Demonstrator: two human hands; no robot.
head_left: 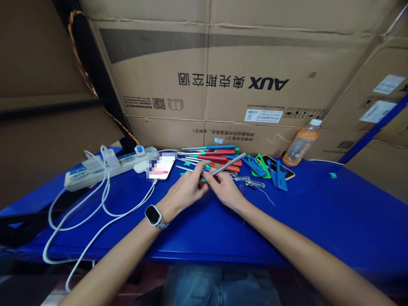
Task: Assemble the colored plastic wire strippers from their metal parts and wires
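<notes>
My left hand (186,189) and my right hand (225,187) meet above the blue table (318,212), fingers pinched together. Both grip a slim silver metal rod (228,164) that slants up to the right; a bit of red shows between the fingers at its lower end. A smartwatch (154,215) is on my left wrist. Just behind the hands lies a pile of red, green and blue-handled screwdrivers (216,155).
A white power strip (105,165) with white cables (95,212) lies at the left, beside a phone (161,166). Blue and green plastic clips (270,170) and an orange drink bottle (301,143) are at the right. Cardboard boxes (223,76) wall the back.
</notes>
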